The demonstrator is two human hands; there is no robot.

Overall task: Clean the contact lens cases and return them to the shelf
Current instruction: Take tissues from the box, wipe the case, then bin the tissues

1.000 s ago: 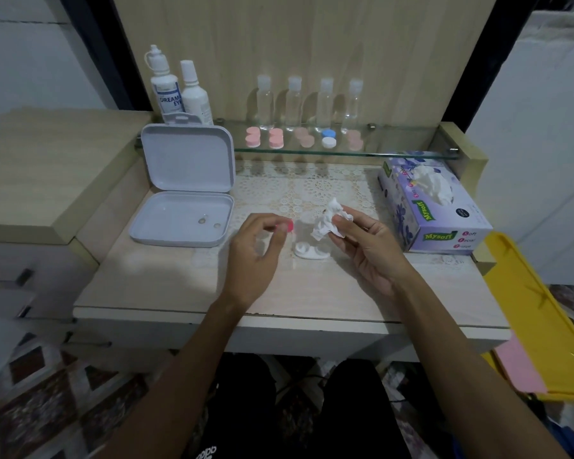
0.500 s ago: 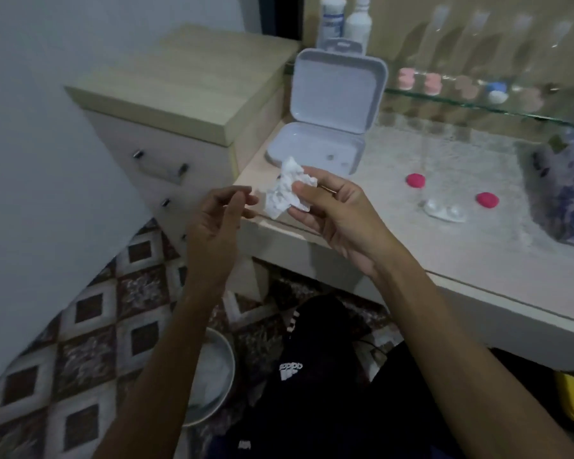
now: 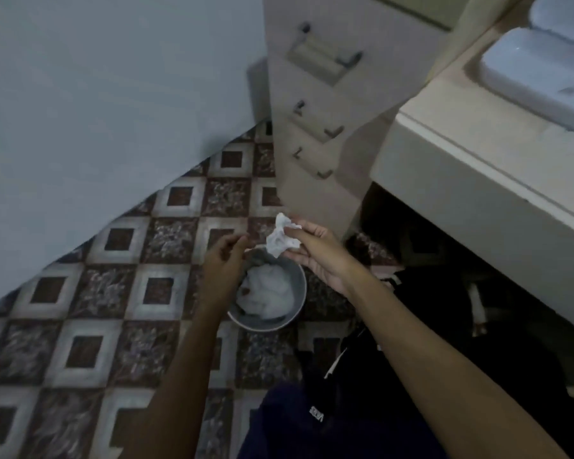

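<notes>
My right hand [image 3: 315,256] pinches a crumpled white tissue [image 3: 280,240] between thumb and fingers, just above the far rim of a round grey bin [image 3: 297,303] on the floor. The bin holds several used white tissues. My left hand [image 3: 222,260] hovers over the bin's left side with fingers loosely curled and nothing in it. The contact lens cases and the shelf are out of view. Only a corner of the open white storage box [image 3: 540,71] shows on the desk at the top right.
A drawer unit [image 3: 315,104] with metal handles stands behind the bin. The desk edge [image 3: 471,160] runs along the right. A pale wall [image 3: 96,94] fills the left. Patterned floor tiles [image 3: 130,260] surround the bin, and my dark-clothed legs [image 3: 345,409] are below.
My view has swung from the desk down to the floor. Both hands moved down and left off the desk, and the tissue now hangs over the bin. The lens case stayed on the desk.
</notes>
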